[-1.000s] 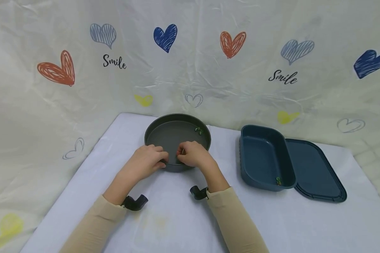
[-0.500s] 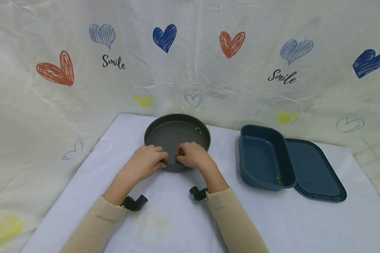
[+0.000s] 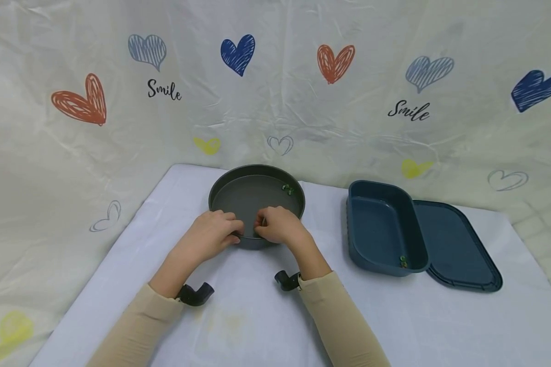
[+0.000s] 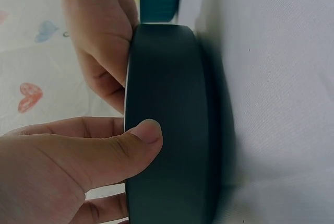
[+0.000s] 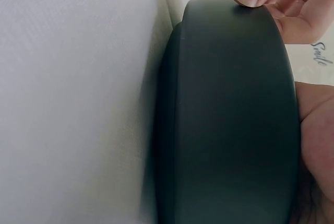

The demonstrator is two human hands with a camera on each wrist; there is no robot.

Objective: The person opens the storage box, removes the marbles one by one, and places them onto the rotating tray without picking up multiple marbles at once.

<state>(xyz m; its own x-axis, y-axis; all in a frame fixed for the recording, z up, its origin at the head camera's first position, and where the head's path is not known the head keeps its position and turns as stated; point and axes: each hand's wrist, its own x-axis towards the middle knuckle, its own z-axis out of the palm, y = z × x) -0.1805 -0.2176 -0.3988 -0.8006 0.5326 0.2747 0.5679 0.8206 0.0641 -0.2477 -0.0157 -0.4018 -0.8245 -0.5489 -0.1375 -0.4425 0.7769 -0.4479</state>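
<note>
A round dark grey pan (image 3: 250, 196) stands on the white-covered table, with a few small green pieces (image 3: 287, 189) at its far right inside. My left hand (image 3: 213, 234) grips the near-left rim. In the left wrist view its thumb (image 4: 130, 148) presses the outer wall while the other fingers reach over the inside. My right hand (image 3: 282, 224) dips over the near-right rim, its fingers bent down close to the pan floor. The pan wall (image 5: 235, 114) hides those fingertips in the right wrist view, so I cannot tell whether they pinch anything.
To the right is a deep blue rectangular container (image 3: 378, 219) with small green and reddish pieces (image 3: 403, 262) in its near corner. Its flat blue lid (image 3: 456, 244) lies beside it, partly under its right side. A curtain printed with hearts (image 3: 239, 55) hangs behind the table.
Both hands and the pan stay almost where they were. Only a slight shift of the head view shows.
</note>
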